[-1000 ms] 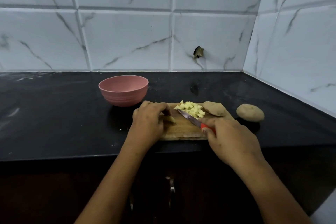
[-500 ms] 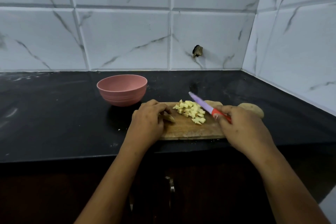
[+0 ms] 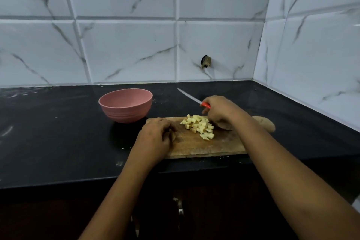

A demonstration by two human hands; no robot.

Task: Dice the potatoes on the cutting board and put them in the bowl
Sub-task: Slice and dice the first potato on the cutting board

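A black worktop [image 3: 48, 132], dusted with pale smears at its left, runs into a corner of white marble-veined wall tiles [image 3: 126, 48]; one tile behind the work area has a small dark broken hole [image 3: 206, 61]. Below the front edge are dark cupboard fronts with a metal handle [image 3: 180, 208]. A pink bowl [image 3: 126, 115] stands on the worktop just beyond the left far corner of a wooden cutting board [image 3: 204, 146], which lies lengthwise near the front edge. A heap of pale diced potato [image 3: 200, 125] sits on the far middle of the board. A brown-skinned potato [image 3: 224, 126] lies on the board just right of the dice, mostly hidden under the right hand [image 3: 220, 111]. A second whole potato [image 3: 267, 125] lies by the board's right end, partly behind the right forearm. The right hand hangs over the board's far edge, fingers wrapped round the red handle of a knife [image 3: 192, 99]. The thin blade slants up and away to the left, clear of the board and the dice. The left hand [image 3: 155, 138] rests on the board's left end with its fingers curled under. Something small and brownish shows at the fingertips, but whether they pinch it cannot be told.
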